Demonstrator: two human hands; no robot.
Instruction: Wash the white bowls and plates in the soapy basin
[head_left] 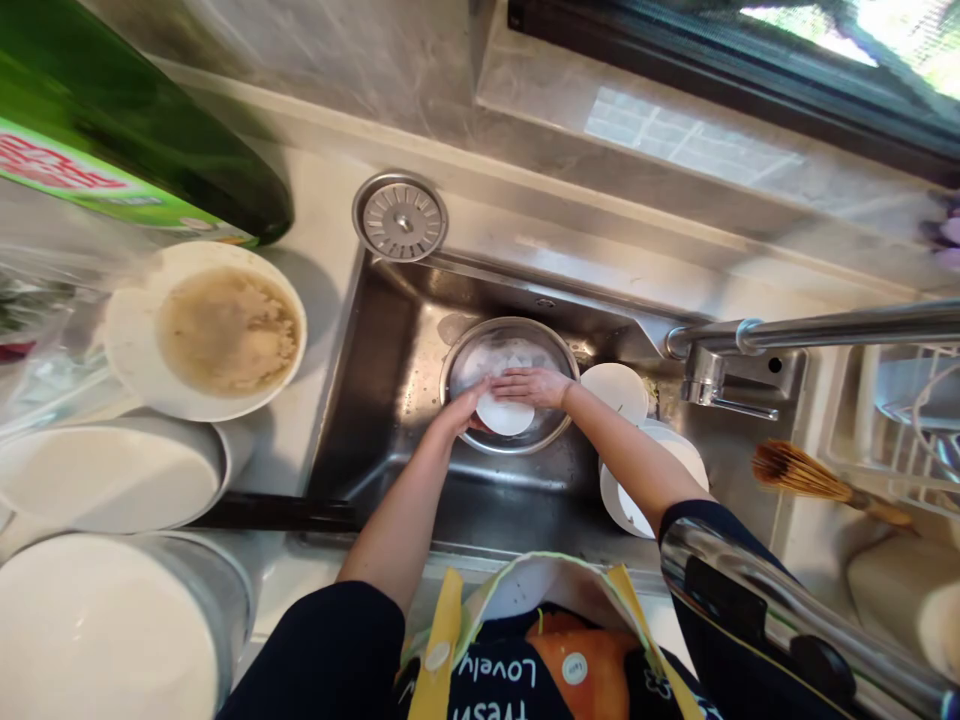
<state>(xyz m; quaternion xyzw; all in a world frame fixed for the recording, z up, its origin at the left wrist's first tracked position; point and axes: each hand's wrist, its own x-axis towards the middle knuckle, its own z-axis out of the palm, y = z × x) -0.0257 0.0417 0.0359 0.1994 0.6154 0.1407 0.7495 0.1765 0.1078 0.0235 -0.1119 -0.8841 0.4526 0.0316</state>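
Left hand [456,412] curls onto a white dish [505,416], gripping its edge; right hand [531,387] lies flat and open on top; both sit in a steel bowl [487,350] in the sink [367,400].

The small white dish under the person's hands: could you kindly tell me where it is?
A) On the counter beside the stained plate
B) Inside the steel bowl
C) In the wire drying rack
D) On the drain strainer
B. The white dish shows within the rim of the steel bowl, under the left hand and right hand.
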